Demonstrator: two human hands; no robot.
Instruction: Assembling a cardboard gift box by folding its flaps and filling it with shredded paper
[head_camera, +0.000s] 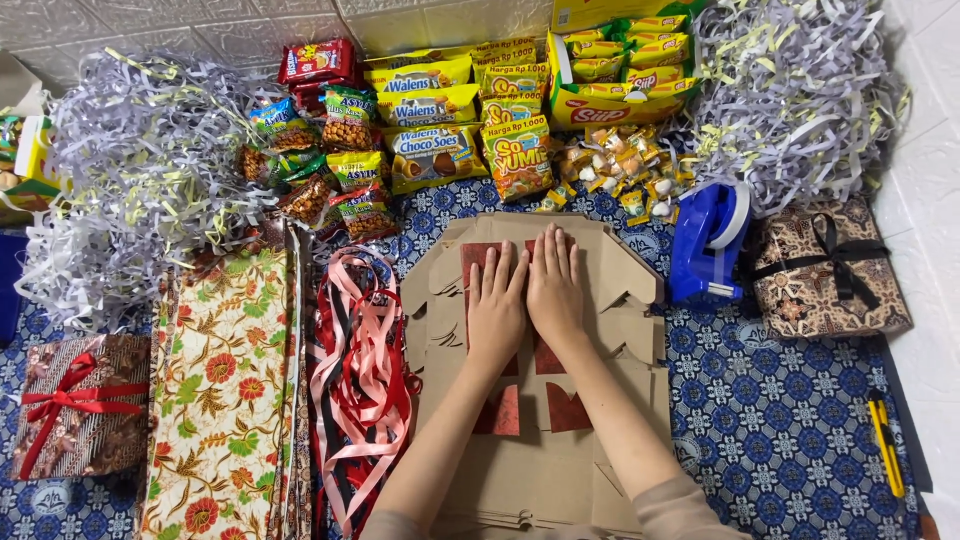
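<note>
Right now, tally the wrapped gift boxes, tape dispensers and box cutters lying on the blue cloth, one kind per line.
Wrapped gift boxes: 2, one with a red ribbon, one with a black ribbon
Blue tape dispenser: 1
Yellow box cutter: 1
Total: 4

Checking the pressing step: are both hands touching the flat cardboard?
Touching. The head view shows the left hand and right hand lying palm-down, side by side, on the flat cardboard.

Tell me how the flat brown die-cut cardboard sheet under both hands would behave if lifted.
The flat brown die-cut cardboard sheet is probably light and fairly stiff, since it lies flat. Its cut flaps and slits at the edges would likely hinge and droop. The left hand and right hand press it, hinting it springs up.
</note>
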